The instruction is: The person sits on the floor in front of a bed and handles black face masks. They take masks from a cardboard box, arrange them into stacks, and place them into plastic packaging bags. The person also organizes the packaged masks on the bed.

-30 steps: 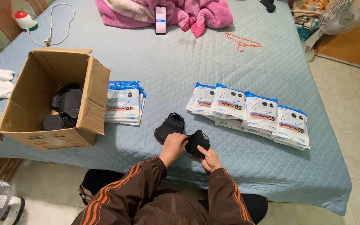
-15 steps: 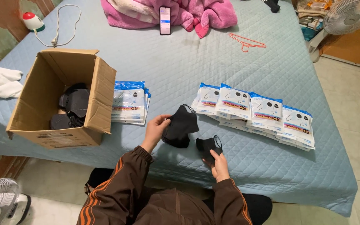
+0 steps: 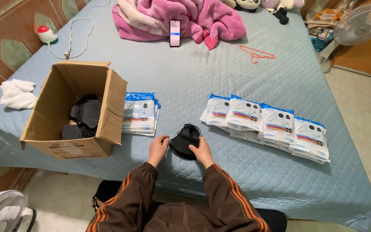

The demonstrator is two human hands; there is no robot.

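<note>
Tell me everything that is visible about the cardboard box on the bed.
The cardboard box is brown and plain, made of corrugated card. It stands open on the blue quilted bed, near the left edge, with its top flaps spread outward. Dark face masks lie inside it. A stack of white and blue packets lies against its right side. Neither hand touches it.

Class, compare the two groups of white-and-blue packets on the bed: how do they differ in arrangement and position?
The left packets sit in one squared stack against the cardboard box; the right packets fan out in an overlapping row, apart from it. The stack covers less of the bedspread. Both are sealed, white with blue tops.
</note>
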